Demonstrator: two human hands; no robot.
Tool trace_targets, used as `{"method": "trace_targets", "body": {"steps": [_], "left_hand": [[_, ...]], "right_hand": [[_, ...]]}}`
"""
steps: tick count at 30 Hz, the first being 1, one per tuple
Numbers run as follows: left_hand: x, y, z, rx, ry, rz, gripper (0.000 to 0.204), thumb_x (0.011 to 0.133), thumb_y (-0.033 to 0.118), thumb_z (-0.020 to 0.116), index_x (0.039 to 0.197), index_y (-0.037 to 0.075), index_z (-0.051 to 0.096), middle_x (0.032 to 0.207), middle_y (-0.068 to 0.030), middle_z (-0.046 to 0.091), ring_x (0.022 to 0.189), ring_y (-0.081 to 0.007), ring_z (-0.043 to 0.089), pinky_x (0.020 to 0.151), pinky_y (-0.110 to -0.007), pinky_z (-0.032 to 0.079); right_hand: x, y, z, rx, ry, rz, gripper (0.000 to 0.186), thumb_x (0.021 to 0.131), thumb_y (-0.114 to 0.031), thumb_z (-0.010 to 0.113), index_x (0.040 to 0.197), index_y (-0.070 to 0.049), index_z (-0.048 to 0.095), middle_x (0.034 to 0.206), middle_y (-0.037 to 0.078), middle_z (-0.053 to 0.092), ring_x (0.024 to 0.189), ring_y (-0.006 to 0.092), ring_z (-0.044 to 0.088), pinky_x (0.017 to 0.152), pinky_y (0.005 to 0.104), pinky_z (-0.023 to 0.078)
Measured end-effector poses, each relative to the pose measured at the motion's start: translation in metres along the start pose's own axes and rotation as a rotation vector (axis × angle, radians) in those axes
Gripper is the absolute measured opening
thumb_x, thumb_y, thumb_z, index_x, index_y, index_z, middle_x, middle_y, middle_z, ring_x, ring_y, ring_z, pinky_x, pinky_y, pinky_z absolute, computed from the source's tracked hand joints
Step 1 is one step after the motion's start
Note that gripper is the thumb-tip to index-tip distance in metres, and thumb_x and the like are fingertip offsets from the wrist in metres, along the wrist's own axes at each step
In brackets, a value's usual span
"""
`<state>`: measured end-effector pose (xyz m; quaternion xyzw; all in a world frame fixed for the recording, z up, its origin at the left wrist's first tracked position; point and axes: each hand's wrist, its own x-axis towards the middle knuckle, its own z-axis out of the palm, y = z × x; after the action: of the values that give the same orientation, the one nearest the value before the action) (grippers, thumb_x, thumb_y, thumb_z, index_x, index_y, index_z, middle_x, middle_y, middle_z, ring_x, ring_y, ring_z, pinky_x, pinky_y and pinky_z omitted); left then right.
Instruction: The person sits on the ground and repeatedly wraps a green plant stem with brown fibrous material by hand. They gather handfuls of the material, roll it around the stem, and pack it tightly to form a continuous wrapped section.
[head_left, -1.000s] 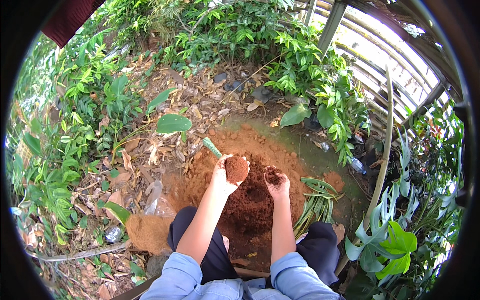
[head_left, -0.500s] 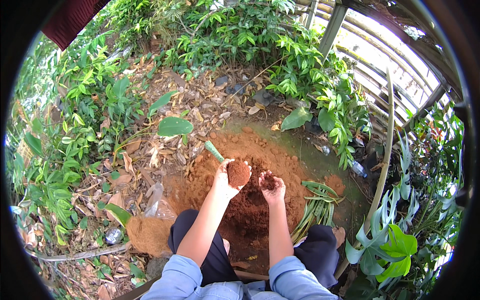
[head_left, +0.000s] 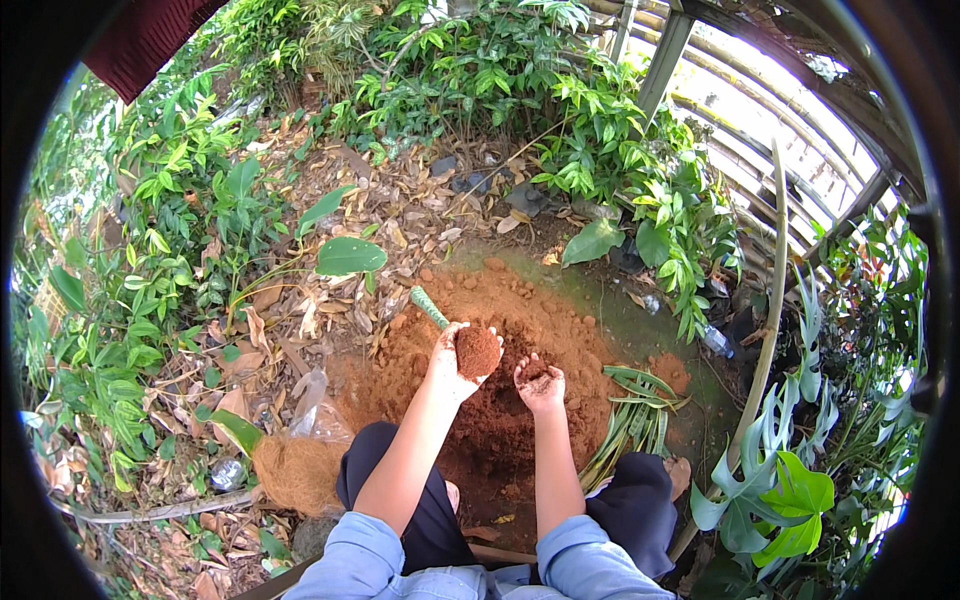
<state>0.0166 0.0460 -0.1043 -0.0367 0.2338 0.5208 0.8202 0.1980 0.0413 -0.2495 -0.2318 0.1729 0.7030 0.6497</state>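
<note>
My left hand [head_left: 452, 362] cups a round ball of reddish-brown soil [head_left: 478, 353], palm upward, above a loose mound of the same soil [head_left: 545, 310]. A green, patterned handle-like piece [head_left: 429, 306] sticks out beyond the left hand's fingers; its lower end is hidden, so I cannot tell whether the hand touches it. Just right of the ball, apart from it, my right hand [head_left: 541, 385] is turned palm up with curled fingers, holding a small heap of dark, crumbly soil [head_left: 537, 371]. Soil sticks to its fingers.
A tan fibre bundle [head_left: 297, 472] and a clear plastic bag [head_left: 320, 415] lie by my left knee. Long cut green leaves [head_left: 635, 415] rest near my right knee. Dry leaves and shrubs surround the mound; a plastic bottle [head_left: 717, 341] and bent pole [head_left: 765, 370] are right.
My right hand has drawn down slightly toward me and tilted, showing more of its palm and the soil in it. My left hand and the soil ball stay nearly still.
</note>
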Motion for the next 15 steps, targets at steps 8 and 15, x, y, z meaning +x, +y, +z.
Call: {"method": "trace_targets", "body": {"steps": [8, 15], "left_hand": [[0.002, 0.0, -0.001, 0.007, 0.004, -0.016, 0.022, 0.083, 0.025, 0.053, 0.093, 0.005, 0.054, 0.092, -0.0148, 0.062, 0.086, -0.033, 0.061, 0.077, -0.044, 0.053], [0.001, 0.0, -0.002, 0.001, -0.001, -0.009, 0.022, 0.083, 0.025, 0.053, 0.092, 0.006, 0.054, 0.093, -0.0149, 0.062, 0.086, -0.0328, 0.061, 0.077, -0.044, 0.053]], "right_hand": [[0.016, -0.008, -0.025, 0.086, -0.402, 0.14, 0.023, 0.089, -0.022, 0.052, 0.097, -0.002, 0.06, 0.088, 0.012, 0.063, 0.072, 0.0187, 0.06, 0.061, 0.0265, 0.053], [0.002, 0.003, 0.006, -0.027, 0.171, -0.099, 0.024, 0.09, -0.026, 0.05, 0.087, -0.005, 0.061, 0.08, 0.008, 0.063, 0.064, 0.0179, 0.059, 0.049, 0.0233, 0.045]]}}
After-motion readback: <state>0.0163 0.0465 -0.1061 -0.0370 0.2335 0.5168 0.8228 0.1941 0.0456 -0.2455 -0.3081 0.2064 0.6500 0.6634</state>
